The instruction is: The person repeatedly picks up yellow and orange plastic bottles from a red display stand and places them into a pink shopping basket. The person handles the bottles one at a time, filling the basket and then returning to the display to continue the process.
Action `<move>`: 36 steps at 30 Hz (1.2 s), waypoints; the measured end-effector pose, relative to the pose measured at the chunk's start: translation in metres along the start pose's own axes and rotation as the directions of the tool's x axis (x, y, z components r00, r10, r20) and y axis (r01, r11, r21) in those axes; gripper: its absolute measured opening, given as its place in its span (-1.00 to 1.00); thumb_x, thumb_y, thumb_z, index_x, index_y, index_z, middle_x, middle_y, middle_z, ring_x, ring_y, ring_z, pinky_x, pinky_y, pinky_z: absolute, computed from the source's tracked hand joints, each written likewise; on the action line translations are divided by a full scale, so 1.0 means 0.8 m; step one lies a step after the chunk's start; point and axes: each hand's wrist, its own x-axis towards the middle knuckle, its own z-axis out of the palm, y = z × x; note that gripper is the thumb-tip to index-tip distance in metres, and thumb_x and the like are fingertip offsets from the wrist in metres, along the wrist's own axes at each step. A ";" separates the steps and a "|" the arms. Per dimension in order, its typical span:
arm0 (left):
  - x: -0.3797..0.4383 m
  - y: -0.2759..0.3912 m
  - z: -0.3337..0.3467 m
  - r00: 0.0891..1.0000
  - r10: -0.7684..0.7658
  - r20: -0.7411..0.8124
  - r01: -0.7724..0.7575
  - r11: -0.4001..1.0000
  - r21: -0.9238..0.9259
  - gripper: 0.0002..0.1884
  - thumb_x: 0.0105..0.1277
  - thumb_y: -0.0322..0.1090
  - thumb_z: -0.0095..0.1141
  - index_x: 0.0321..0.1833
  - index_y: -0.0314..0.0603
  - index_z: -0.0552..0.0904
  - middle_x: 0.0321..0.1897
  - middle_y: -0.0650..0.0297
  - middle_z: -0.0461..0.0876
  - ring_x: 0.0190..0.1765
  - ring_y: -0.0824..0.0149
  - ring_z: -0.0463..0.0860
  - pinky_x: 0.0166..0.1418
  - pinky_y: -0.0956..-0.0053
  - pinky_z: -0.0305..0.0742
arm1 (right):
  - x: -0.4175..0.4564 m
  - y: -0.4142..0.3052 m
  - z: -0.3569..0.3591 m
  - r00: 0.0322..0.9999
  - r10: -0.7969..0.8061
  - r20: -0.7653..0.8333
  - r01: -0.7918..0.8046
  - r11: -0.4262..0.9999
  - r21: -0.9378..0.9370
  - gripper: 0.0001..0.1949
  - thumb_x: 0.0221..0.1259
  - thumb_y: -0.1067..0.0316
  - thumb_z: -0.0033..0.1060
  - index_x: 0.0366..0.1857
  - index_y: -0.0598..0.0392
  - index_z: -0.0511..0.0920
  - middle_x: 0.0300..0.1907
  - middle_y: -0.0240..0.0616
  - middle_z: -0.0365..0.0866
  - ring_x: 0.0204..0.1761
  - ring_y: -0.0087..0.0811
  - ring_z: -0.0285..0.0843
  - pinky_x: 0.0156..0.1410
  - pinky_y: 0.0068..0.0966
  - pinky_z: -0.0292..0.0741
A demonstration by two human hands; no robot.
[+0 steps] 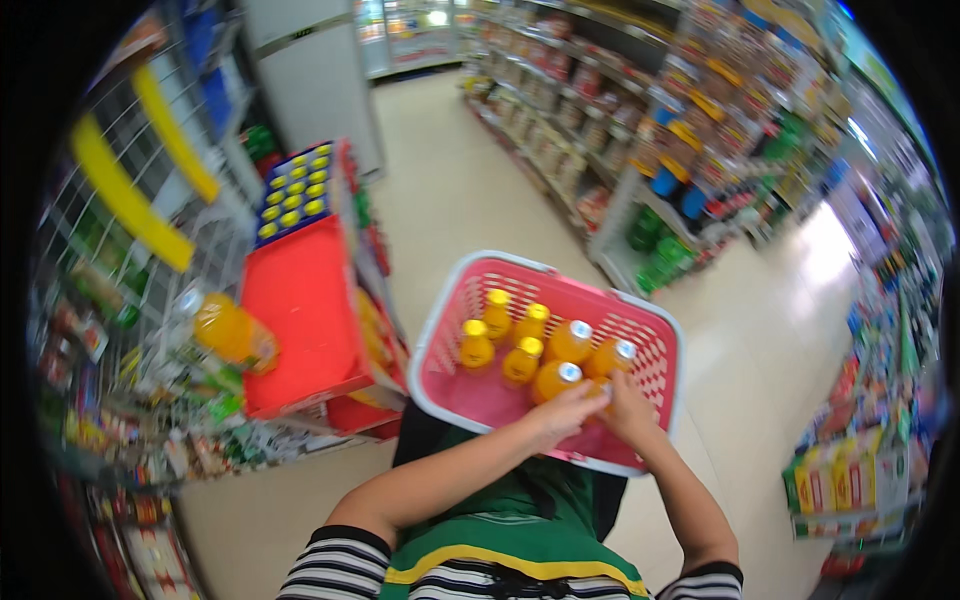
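A pink plastic basket (pixel 480 409) with a pale rim is in front of my green apron. Inside, on its left side, stand several small orange bottles (pixel 477 346) with yellow caps. Larger orange drink bottles (pixel 568 343) with white caps are grouped towards the right. My left hand (pixel 562 415) and my right hand (pixel 631 411) reach over the near rim and close from both sides around one orange bottle (pixel 598 388). Fingers hide most of that bottle, and whether its base rests on the basket floor cannot be seen.
Left of the basket stands a red-topped display carton (pixel 300 315), with a large orange drink bottle (pixel 229 330) at its left edge. Behind it is a crate of yellow-capped bottles (pixel 296 187). A wire rack (pixel 165 217) is at left; stocked shelves (pixel 570 97) flank the aisle (pixel 442 157).
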 end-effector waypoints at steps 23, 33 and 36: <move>-0.466 0.013 -0.263 -0.144 0.579 -0.803 -0.625 0.575 0.527 -0.53 0.55 -0.31 0.13 0.44 -0.32 0.46 0.32 0.06 0.58 0.31 0.29 0.58 0.37 0.36 0.50 | 0.145 -0.587 0.041 0.574 -0.819 -0.003 0.651 0.454 0.608 -0.13 0.17 0.27 0.57 0.52 0.15 0.17 0.41 0.08 0.42 0.39 0.00 0.51 0.23 -0.13 0.63; -0.457 0.033 -0.354 0.115 0.811 -0.573 -0.614 0.512 0.601 -0.14 0.32 -0.65 0.28 0.66 -0.33 0.14 0.60 0.02 0.27 0.60 0.21 0.30 0.63 0.29 0.22 | 0.147 -0.640 0.091 0.610 -0.784 -0.116 0.560 0.324 0.762 -0.10 0.06 0.34 0.64 0.45 0.25 0.18 0.30 0.10 0.52 0.33 -0.04 0.57 0.42 -0.23 0.49; -0.451 0.041 -0.354 0.088 0.771 -0.631 -0.612 0.542 0.576 -0.13 0.28 -0.69 0.30 0.64 -0.36 0.17 0.51 0.04 0.41 0.52 0.22 0.42 0.56 0.31 0.35 | 0.150 -0.642 0.088 0.624 -0.778 -0.079 0.545 0.360 0.757 -0.14 0.06 0.35 0.64 0.41 0.25 0.20 0.27 0.08 0.55 0.27 -0.06 0.62 0.38 -0.22 0.52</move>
